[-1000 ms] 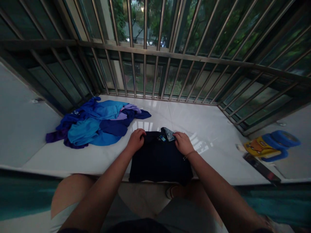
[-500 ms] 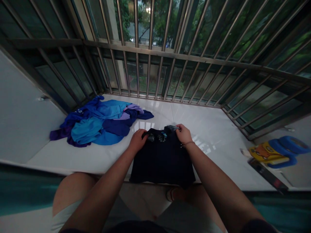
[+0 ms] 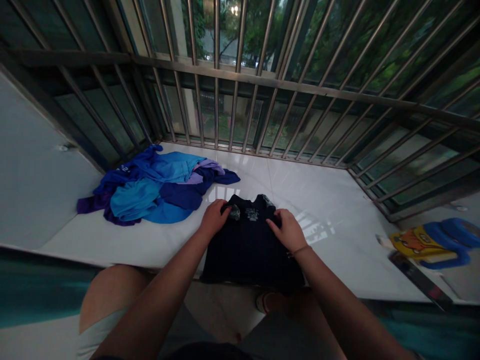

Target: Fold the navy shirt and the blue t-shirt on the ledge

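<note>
A folded dark navy garment point(image 3: 249, 252) with a patterned collar lies on the white ledge point(image 3: 330, 210) in front of me, its near edge hanging over the ledge. My left hand point(image 3: 213, 219) grips its far left corner by the collar. My right hand point(image 3: 288, 231) rests flat on the garment's upper right part, fingers together, pressing the cloth down.
A heap of blue and purple clothes point(image 3: 157, 187) lies to the left on the ledge. Metal window bars point(image 3: 240, 85) enclose the far side and the right. A yellow and blue item point(image 3: 431, 242) lies at the right edge. My knees are below the ledge.
The collar part has been laid down flat. My right hand let go of the far right corner and slid back toward me onto the garment. The left hand stayed at the left corner.
</note>
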`<state>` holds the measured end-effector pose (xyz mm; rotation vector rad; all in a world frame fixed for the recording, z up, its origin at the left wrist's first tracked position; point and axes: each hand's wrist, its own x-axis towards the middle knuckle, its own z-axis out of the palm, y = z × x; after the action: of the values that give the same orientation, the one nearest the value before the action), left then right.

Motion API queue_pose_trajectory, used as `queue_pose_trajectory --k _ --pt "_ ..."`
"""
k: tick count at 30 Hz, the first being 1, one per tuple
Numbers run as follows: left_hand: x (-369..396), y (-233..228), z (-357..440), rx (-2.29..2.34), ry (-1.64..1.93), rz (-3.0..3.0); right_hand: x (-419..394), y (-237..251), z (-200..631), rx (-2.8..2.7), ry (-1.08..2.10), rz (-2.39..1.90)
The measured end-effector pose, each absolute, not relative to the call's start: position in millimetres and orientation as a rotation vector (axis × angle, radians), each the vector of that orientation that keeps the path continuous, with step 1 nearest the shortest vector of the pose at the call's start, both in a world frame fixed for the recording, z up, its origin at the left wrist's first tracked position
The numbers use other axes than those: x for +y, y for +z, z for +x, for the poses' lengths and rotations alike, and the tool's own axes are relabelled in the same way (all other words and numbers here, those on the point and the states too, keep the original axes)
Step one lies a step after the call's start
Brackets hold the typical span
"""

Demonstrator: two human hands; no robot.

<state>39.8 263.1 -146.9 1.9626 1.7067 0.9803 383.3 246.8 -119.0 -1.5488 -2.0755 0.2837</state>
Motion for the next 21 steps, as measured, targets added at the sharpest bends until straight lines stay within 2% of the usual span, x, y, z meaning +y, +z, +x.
queue_pose_trajectory --k 3,11,16,21 --pt "263 -147 40 1.712 0.986 1.964 224 -126 385 -2.19 0.25 -1.592" --pt "264 -143 40 1.774 0.919 1.906 264 -117 441 -1.685 0.518 -1.862" --pt "285 -133 49 1.941 0.621 1.864 289 -113 473 -1.474 0.667 -2.047" --pt "322 -121 43 1.926 0.425 1.808 293 -117 475 -1.503 0.584 -2.197"
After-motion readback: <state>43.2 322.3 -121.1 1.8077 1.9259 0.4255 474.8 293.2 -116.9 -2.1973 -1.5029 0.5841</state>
